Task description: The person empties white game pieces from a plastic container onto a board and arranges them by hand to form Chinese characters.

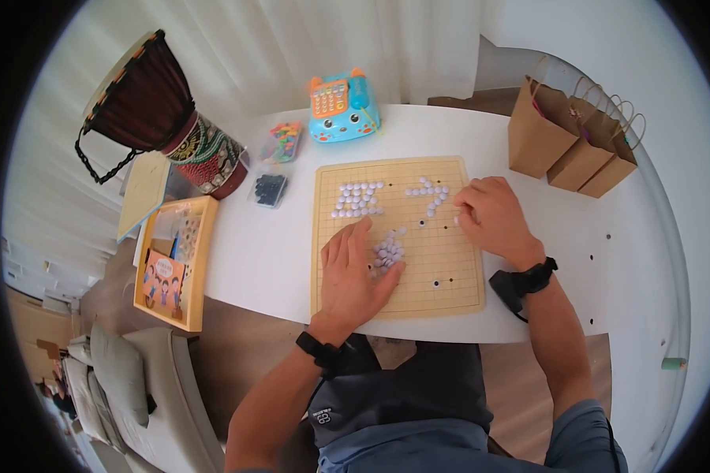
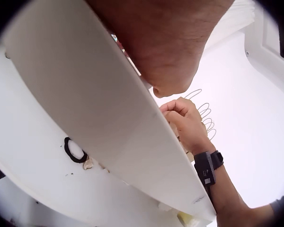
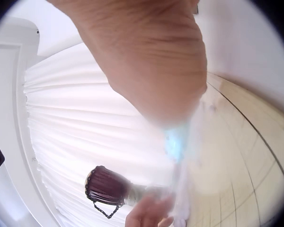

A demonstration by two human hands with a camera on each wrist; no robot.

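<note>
A tan Go board (image 1: 402,303) with a printed grid lies on the white table. White Go stones form a blocky pattern (image 1: 357,199) at its upper left and a branching pattern (image 1: 431,191) at its upper right. A loose pile of white stones (image 1: 388,251) is near the middle. My left hand (image 1: 349,272) rests beside that pile, fingers spread and thumb reaching its lower edge. Over the board's right edge, my right hand (image 1: 493,217) has curled fingers and pinches a white stone (image 1: 456,221) at its fingertips. In both wrist views the near hand's fingertips are hidden.
Behind the board stands a blue toy phone (image 1: 345,114). Clear boxes of colored pieces (image 1: 282,143) and black stones (image 1: 270,190) sit to its left. A drum (image 1: 205,154) and a wooden tray (image 1: 205,264) are at far left; paper bags (image 1: 540,130) stand at back right.
</note>
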